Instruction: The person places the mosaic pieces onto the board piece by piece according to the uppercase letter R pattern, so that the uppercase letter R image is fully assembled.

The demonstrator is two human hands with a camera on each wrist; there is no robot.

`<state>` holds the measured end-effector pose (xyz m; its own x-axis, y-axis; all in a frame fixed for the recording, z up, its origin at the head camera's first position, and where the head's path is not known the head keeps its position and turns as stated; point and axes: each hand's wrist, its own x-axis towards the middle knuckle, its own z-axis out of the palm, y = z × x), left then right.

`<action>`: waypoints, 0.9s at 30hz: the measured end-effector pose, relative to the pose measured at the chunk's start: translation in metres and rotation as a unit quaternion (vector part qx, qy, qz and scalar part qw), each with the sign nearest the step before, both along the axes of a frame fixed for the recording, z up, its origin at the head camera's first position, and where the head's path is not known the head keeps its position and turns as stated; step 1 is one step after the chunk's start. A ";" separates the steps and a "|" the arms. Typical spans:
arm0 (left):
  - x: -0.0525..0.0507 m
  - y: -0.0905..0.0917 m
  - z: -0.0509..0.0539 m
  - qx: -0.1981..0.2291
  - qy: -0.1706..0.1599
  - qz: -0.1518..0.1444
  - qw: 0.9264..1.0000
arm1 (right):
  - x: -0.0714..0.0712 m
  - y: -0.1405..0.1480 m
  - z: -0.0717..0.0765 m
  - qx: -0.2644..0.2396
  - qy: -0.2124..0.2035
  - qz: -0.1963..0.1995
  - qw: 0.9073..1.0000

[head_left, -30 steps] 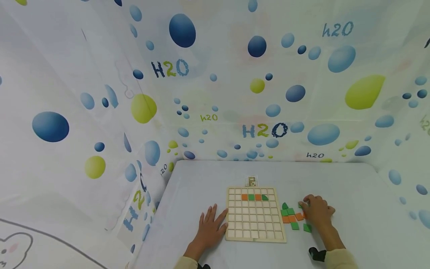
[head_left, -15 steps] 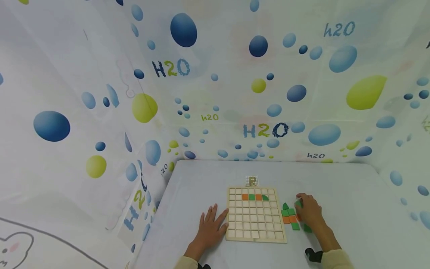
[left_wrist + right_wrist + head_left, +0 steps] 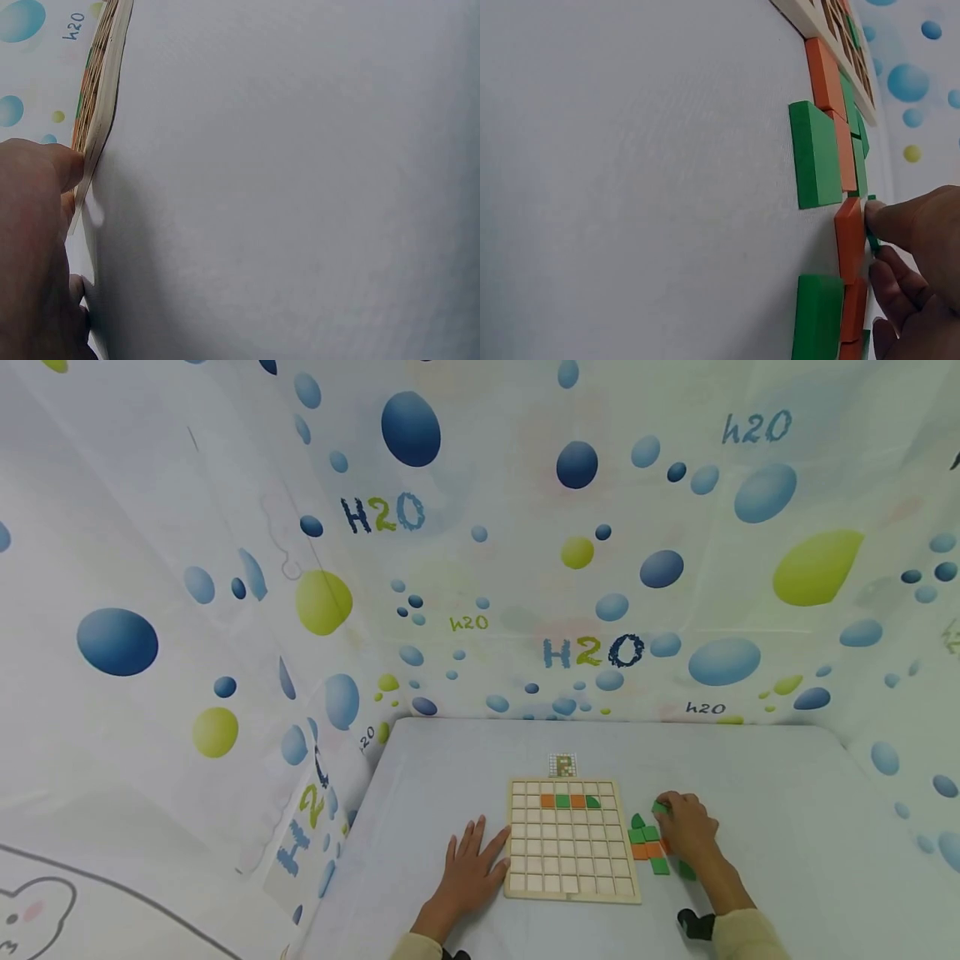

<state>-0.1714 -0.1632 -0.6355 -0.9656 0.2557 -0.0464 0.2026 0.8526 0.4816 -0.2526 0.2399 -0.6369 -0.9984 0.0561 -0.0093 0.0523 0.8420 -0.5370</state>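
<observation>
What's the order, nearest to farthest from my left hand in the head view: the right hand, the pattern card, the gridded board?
From your left hand:
1. Gridded board: just to its right, its left edge at the thumb.
2. Pattern card: ahead and right, beyond the board's far edge.
3. Right hand: past the board's right side.

Right hand (image 3: 931, 251) pinches green piece (image 3: 873, 241); orange block (image 3: 849, 240) just beside.
</observation>
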 end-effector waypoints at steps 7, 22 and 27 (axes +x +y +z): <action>0.000 0.000 -0.001 0.008 0.004 0.000 1.000 | -0.013 -0.005 -0.004 -0.012 0.023 0.029 0.999; 0.000 -0.001 -0.001 0.016 0.006 -0.003 1.000 | -0.024 -0.044 0.006 -0.037 0.037 0.057 0.997; -0.001 0.000 -0.002 0.002 -0.004 0.002 1.000 | -0.020 -0.062 0.009 -0.050 0.027 0.074 0.996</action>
<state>-0.1725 -0.1635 -0.6378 -0.9662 0.2520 -0.0536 0.1950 0.8512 0.4872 -0.2727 0.1782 -0.6275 -0.9948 -0.0903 0.0464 -0.0996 0.7806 -0.6170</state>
